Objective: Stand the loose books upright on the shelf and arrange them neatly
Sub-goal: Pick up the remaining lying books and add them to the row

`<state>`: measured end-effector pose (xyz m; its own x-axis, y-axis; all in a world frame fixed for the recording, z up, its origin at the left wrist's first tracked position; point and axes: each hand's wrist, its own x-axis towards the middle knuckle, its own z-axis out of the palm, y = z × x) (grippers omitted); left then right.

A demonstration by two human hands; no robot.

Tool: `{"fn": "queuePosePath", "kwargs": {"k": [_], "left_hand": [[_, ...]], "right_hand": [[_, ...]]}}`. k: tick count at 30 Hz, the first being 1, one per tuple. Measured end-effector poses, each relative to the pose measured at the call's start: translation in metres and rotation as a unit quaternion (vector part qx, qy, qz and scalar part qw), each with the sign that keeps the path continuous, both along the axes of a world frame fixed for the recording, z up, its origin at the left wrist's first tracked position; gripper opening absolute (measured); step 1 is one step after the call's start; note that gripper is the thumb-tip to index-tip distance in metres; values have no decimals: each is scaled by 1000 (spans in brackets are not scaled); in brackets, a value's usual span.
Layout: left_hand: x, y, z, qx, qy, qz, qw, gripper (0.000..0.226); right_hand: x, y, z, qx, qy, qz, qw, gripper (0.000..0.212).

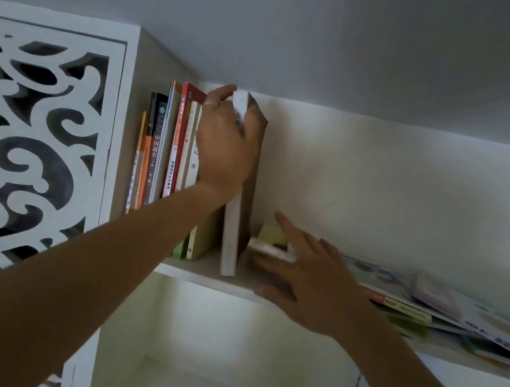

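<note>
A: Left hand (226,144)? We see it up at the top of a white-spined book (230,240), fingers and thumb curled round the top edge — grip closed on that book.

B: Agreed. The book stands on the shelf (199,273), near upright, slightly tilted, at the right end of the upright row (166,151). There is a ring on one finger of that hand.

A: Right hand (306,279)?

B: We see the fingers straight and spread, reaching over a small book (271,250) lying flat just right of the white-spined one. Fingers touch it, thumb down at the shelf's front edge. Grip open, nothing clasped.

A: Readable text?

B: We read "中国通史" on the dark spine (154,149) in the row. The red spine (176,146) carries white characters, too small to read. The white spine has dark characters near the top, mostly hidden by the hand.

A: Loose ones?

B: A flat pile of books (431,304) lies at the right of the same shelf, overlapping and askew. Cover print is blurred, so we cannot read it.

A: Surroundings?

B: White carved fretwork panel (17,153) at left, against the row's compartment wall. A lower compartment (217,372) sits under the shelf.
</note>
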<state>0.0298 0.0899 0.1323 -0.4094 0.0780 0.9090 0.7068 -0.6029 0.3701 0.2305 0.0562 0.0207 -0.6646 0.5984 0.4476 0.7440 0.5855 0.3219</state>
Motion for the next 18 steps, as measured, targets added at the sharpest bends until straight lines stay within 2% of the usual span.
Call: {"fn": "queuePosePath", "kwargs": {"k": [2,4,6,8,9,10,12,13,15,16,18], "left_hand": [[-5,3,-6,-4,40,26,999,30],[-2,0,-13,9,45,47,998,23],[0,-4,-15,56,72,124,988,37],[-5,-7,-13,107,143,227,957,51],[-8,-9,-14,100,202,289,930,59],[-11,-11,-19,56,289,355,887,64],[-13,-11,-42,-96,468,441,760,60],[-14,-9,-59,-175,516,465,698,58],[-12,-5,-86,-294,527,530,596,66],[-10,-5,-94,-325,520,555,562,72],[-2,-3,-98,-353,515,559,545,75]], "right_hand": [[-6,4,-20,20,10,20,1000,50],[-8,9,-29,70,26,34,997,46],[-8,9,-29,98,36,48,993,43],[-8,7,-27,97,46,64,992,40],[-8,6,-24,89,51,71,992,39],[-9,5,-22,76,54,74,993,38],[-9,5,-19,51,53,72,995,38],[-9,7,-17,40,51,68,996,39],[-6,8,-14,17,40,70,997,43],[-4,8,-11,7,31,77,997,42],[2,7,-6,-12,27,115,993,25]]}}
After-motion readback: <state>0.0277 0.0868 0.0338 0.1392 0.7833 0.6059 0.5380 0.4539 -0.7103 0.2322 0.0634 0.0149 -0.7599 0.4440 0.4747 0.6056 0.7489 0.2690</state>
